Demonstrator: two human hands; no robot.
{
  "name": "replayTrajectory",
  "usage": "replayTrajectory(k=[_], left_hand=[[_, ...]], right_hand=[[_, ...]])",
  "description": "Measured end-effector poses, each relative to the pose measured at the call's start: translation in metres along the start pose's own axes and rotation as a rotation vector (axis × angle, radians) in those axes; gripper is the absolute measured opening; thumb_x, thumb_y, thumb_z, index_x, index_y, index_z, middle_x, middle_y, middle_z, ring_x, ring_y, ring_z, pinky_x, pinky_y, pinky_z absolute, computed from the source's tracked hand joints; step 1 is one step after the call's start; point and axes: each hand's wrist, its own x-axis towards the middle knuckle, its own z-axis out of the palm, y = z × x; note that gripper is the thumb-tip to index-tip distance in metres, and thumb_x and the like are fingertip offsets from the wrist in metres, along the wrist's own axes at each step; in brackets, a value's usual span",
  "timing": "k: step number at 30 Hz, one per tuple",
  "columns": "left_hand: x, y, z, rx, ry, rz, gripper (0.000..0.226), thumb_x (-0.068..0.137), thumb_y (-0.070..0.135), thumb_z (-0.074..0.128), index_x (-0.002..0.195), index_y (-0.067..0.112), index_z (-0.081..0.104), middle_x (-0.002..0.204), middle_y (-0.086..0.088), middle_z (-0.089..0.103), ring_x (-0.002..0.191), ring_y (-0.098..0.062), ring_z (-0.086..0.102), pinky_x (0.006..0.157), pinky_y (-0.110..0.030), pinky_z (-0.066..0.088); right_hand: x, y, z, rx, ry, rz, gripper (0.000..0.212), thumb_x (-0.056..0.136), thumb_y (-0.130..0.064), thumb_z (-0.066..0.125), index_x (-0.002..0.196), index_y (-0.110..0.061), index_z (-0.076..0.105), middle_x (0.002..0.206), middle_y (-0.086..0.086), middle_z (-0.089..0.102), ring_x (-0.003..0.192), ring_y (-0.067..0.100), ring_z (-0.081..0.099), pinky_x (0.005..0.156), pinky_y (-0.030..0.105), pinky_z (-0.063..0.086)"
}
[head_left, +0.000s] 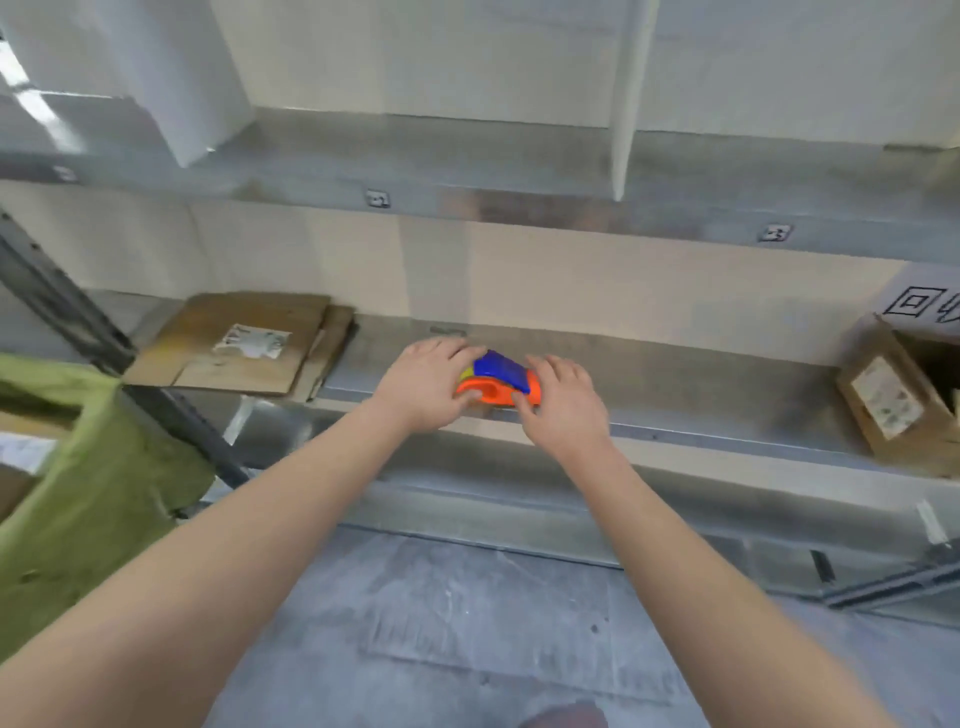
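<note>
Left hand (427, 383) and right hand (563, 402), fingers curled, gripping both ends of toy (500, 379), on metal shelf (675, 384)

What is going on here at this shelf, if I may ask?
A person has both hands on an orange and blue toy at the front of a metal shelf. The left hand grips one end and the right hand the other, thumbs on the orange part. Flat cardboard lies to the left, and an open box stands to the right.
</note>
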Motion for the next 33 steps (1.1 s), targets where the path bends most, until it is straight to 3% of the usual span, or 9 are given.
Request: replayTrajectory(k=[8, 17, 22, 26, 33], left_hand=[[-0.087, -0.183, -0.024, 0.030, 0.008, -0.210, 0.061, 0.095, 0.050, 0.045, 0.148, 0.024, 0.032, 0.151, -0.002, 0.036, 0.139, -0.023, 0.030, 0.113, -0.037, 0.024], [-0.127, -0.354, -0.019, 0.057, -0.045, -0.417, 0.059, 0.094, 0.053, 0.044, 0.147, 0.028, 0.032, 0.149, 0.000, 0.038, 0.137, -0.022, 0.034, 0.111, -0.038, 0.028], [-0.134, -0.421, -0.012, 0.002, -0.073, -0.535, 0.061, 0.095, 0.051, 0.044, 0.148, 0.026, 0.029, 0.151, -0.001, 0.036, 0.139, -0.023, 0.032, 0.114, -0.040, 0.028], [-0.132, -0.463, -0.004, -0.103, -0.116, -0.572, 0.061, 0.095, 0.052, 0.044, 0.149, 0.027, 0.028, 0.153, -0.001, 0.032, 0.140, -0.023, 0.030, 0.114, -0.040, 0.027], [-0.110, -0.517, 0.023, -0.424, -0.161, -0.676, 0.064, 0.095, 0.043, 0.052, 0.150, 0.024, 0.027, 0.158, -0.005, 0.020, 0.145, -0.026, 0.017, 0.118, -0.040, 0.017]], right_hand=[[0.057, -0.188, 0.077, -0.003, -0.090, -0.230, 0.055, 0.093, -0.042, 0.053, 0.143, -0.022, 0.044, 0.141, 0.005, 0.049, 0.133, 0.029, 0.038, 0.108, 0.041, 0.037], [0.133, -0.310, 0.165, 0.028, -0.193, -0.340, 0.051, 0.095, -0.039, 0.048, 0.144, -0.024, 0.040, 0.145, 0.001, 0.045, 0.136, 0.025, 0.033, 0.111, 0.036, 0.033], [0.169, -0.345, 0.210, 0.063, -0.261, -0.264, 0.051, 0.096, -0.042, 0.046, 0.144, -0.027, 0.040, 0.144, -0.001, 0.045, 0.134, 0.024, 0.035, 0.106, 0.035, 0.037], [0.187, -0.349, 0.234, 0.026, -0.283, -0.193, 0.051, 0.096, -0.041, 0.049, 0.144, -0.026, 0.040, 0.145, 0.002, 0.045, 0.133, 0.027, 0.036, 0.109, 0.035, 0.032], [0.194, -0.332, 0.272, 0.140, -0.311, 0.189, 0.058, 0.091, -0.047, 0.057, 0.144, -0.031, 0.040, 0.152, 0.006, 0.033, 0.133, 0.035, 0.033, 0.108, 0.038, 0.032]])
